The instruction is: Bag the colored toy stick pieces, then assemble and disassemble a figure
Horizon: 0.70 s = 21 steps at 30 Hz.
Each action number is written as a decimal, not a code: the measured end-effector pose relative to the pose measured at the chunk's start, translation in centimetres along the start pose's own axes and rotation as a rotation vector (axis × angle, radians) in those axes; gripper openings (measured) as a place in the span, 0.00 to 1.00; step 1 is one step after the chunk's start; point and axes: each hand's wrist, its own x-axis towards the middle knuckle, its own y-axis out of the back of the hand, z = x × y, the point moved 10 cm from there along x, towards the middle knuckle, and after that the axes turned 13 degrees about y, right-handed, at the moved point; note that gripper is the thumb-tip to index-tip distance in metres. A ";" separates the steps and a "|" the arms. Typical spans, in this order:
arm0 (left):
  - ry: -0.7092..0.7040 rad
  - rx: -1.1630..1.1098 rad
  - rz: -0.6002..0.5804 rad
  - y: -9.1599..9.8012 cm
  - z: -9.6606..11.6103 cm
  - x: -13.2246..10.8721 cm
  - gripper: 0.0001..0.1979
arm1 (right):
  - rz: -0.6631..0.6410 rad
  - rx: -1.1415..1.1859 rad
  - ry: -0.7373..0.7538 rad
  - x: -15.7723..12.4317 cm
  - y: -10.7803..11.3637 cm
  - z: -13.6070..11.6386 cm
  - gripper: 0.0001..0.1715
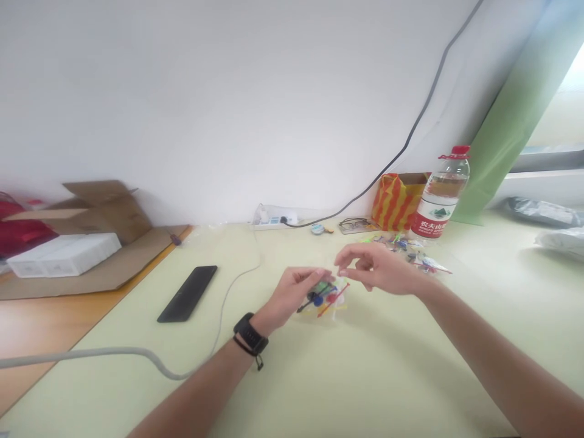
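Close to the middle of the table, my left hand [298, 289] pinches a clear plastic bag [325, 298] by its upper edge. Inside it are small plastic pieces, among them blue, red, black, green and yellow ones, some shaped like thin sticks. My right hand [371, 267] is just right of the bag's top, thumb and forefinger brought together in a pinch. Whether these fingertips grip the clear film is too faint to make out. Behind my right hand lies a pile of similar small bags [401, 243] with colourful pieces, partly hidden by it.
A black phone-like slab [187, 294] and a grey cable [150, 356] lie on the left. Cardboard [104, 213] and white boxes [66, 255] stand beyond. At the wall are a power strip [274, 220] and striped bag [395, 204]; a large water bottle [438, 198] stands right.
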 end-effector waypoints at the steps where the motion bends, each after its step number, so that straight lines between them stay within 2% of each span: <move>1: 0.018 -0.025 0.011 0.0 -0.7 -0.6 0.22 | -0.017 0.004 -0.011 -0.6 -0.7 0.4 0.13; 5: 0.046 -0.056 0.057 0.2 -2.0 -1.6 0.22 | -0.057 0.026 -0.032 -2.1 -2.4 1.4 0.10; 12: 0.024 -0.083 0.076 -0.2 -2.5 -1.4 0.20 | -0.093 -0.020 -0.007 -2.7 -3.6 1.5 0.11; 14: 0.027 -0.101 0.116 0.1 -2.7 -1.4 0.20 | 0.032 -0.050 0.014 -2.6 -2.6 1.5 0.13; 17: 0.024 -0.164 0.201 1.0 -2.9 -1.5 0.21 | 0.436 -0.032 0.029 -3.3 0.8 2.1 0.32; 18: 0.022 -0.190 0.210 1.2 -3.0 -1.5 0.21 | 0.517 0.006 0.015 -3.5 1.3 2.6 0.37; 19: 0.021 -0.217 0.206 1.2 -3.0 -1.5 0.21 | 0.536 0.062 -0.005 -3.5 1.1 3.2 0.39; 21: 0.022 -0.264 0.173 1.1 -3.1 -1.5 0.21 | 0.446 0.202 -0.040 -2.8 -0.5 4.2 0.30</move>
